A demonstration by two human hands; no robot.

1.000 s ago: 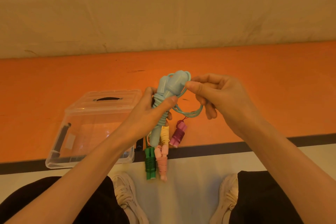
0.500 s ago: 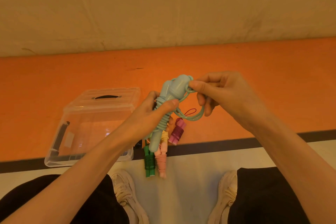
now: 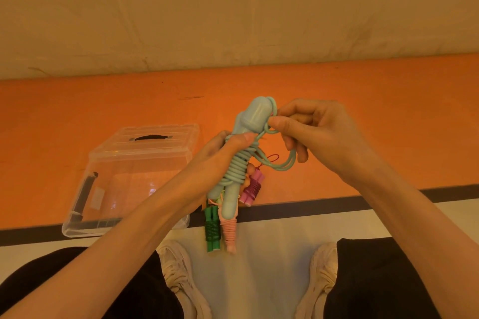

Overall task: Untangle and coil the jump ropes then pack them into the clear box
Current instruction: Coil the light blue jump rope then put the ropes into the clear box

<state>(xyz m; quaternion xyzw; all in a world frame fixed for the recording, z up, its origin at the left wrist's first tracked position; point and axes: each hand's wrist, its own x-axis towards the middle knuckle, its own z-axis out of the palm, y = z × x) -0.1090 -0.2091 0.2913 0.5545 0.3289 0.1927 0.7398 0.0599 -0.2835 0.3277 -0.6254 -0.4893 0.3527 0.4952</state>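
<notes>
Head view, looking down: the left hand (image 3: 220, 160) is wrapped around the middle of a pale blue jump rope (image 3: 239, 163), thumb pressed across the top of the coils that wind round its two handles. The bundle stands roughly upright, one handle end poking up above the thumb and the other hanging down below the wrist. The right hand (image 3: 318, 134) pinches the loose end of the same blue cord between thumb and forefinger right beside the upper handle, and a slack loop of cord (image 3: 285, 166) droops from that pinch and curves back to the bundle. Beneath the left hand lie more wound ropes: a green jump rope (image 3: 212, 230) and a pink jump rope (image 3: 229, 233) side by side on the pale floor (image 3: 272, 267), and a magenta jump rope (image 3: 251, 190) just beyond them on the orange floor strip (image 3: 363, 111), with a thin red loop (image 3: 272, 158) showing above it; whether they touch one another cannot be told. To the left, well apart from the hands, the clear box (image 3: 134, 176) sits on the orange strip, partly hidden by the left forearm, its lid with a dark handle (image 3: 151, 138) at the far side. A dark line (image 3: 388, 197) divides orange from pale floor. Two light shoes (image 3: 178, 272) and dark trouser legs (image 3: 375, 280) frame the bottom edge, and a beige wall (image 3: 233, 8) rises behind.
</notes>
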